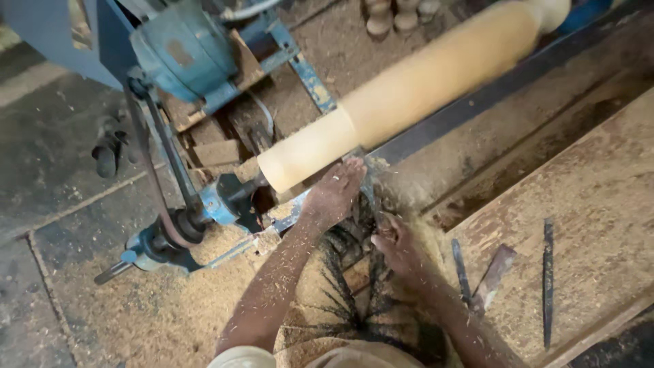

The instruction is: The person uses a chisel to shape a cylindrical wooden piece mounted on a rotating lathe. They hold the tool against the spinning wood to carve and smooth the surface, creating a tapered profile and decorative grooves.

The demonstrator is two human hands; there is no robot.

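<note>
- Pale wooden cylinder (409, 92) mounted in the lathe (204, 61), above the sawdust-strewn surface (599, 204); looks heavy, stiff, smooth
- Metal chisel (366, 178) at its near end: stiff, sharp; hold by the shank
- Left hand (335, 194) fingers press on the chisel; right hand (395, 245) fingers grasp its lower end

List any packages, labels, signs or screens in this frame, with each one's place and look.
None in view: no package, label, sign or screen shows.
The frame holds only a blue lathe, a pale wooden workpiece, loose chisels on a wooden bench, and sawdust.
</note>
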